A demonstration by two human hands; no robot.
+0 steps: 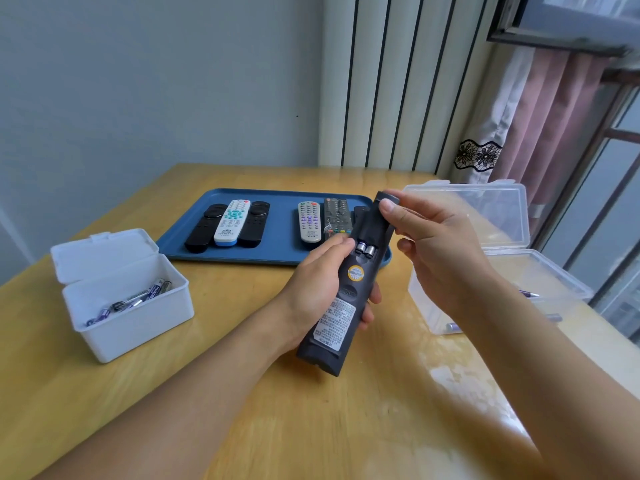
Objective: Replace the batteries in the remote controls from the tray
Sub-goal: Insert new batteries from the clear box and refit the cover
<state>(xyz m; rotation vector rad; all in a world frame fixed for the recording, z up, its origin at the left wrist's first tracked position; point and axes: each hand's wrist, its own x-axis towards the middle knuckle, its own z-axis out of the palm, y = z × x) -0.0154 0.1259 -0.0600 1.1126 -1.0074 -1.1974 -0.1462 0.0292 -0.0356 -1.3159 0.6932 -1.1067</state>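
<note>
My left hand (311,285) wraps its grip around the long matte-black plastic remote (341,299), back up; my right hand (433,244) pinches its sliding cover (381,220) at twelve o'clock, two shiny cylindrical batteries (365,249) exposed.

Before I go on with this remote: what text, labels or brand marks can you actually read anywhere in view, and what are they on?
Nothing reads with certainty.
Batteries in the white box: brand lettering, too blurred to quote.
White label on the back of the black remote: dense small print, unreadable.
Round yellow sticker on that remote: too small.
Buttons on the white remote on the tray: too small.
</note>
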